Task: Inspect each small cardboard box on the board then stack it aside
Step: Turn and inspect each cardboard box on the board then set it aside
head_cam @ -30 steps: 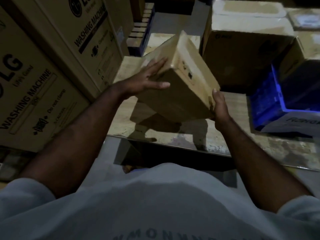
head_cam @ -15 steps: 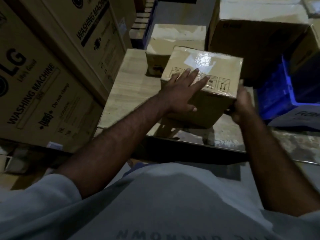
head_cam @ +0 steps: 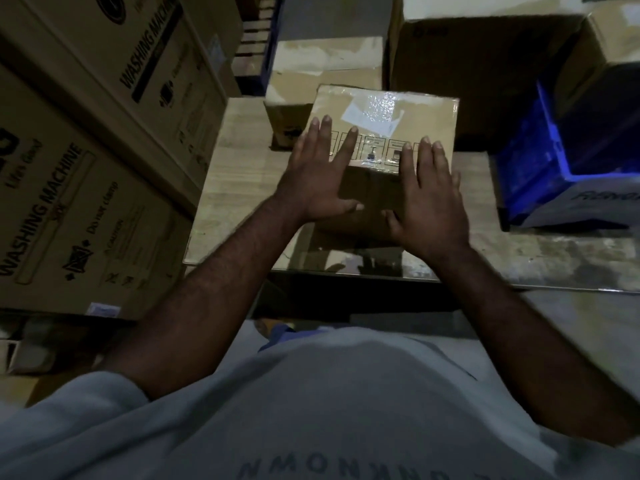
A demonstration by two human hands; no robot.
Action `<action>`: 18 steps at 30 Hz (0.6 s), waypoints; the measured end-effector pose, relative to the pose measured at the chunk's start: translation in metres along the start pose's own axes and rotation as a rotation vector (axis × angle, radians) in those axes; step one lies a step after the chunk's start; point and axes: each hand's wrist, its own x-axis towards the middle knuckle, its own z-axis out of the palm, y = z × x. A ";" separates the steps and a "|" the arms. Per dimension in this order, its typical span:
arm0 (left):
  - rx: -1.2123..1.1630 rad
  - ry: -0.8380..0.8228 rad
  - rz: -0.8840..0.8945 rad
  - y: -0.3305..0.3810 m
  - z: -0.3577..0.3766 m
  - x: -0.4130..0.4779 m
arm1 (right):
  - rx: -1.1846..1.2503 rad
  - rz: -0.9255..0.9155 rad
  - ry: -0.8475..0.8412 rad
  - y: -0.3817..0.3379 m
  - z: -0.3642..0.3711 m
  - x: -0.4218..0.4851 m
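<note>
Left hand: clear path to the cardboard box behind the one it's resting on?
Probably yes. The left hand lies flat on the front box, gripping nothing; the rear box sits just beyond its fingertips, top bare. The front box hides only its near right part.

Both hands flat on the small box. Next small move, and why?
Likely shift both palms to the sides of the small box and lift it toward the second box behind-left. The left hand and right hand lie flat over its top edge, fingers straight, thumbs on the near face: a pressing contact, not a carrying grip.
</note>
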 end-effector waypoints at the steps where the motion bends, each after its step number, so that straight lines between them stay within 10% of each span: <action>1: -0.004 -0.002 -0.003 0.001 0.000 0.000 | 0.000 0.006 0.012 -0.001 0.001 0.000; 18: -0.086 0.045 -0.061 0.011 -0.009 0.007 | -0.004 0.018 -0.004 -0.001 -0.015 0.013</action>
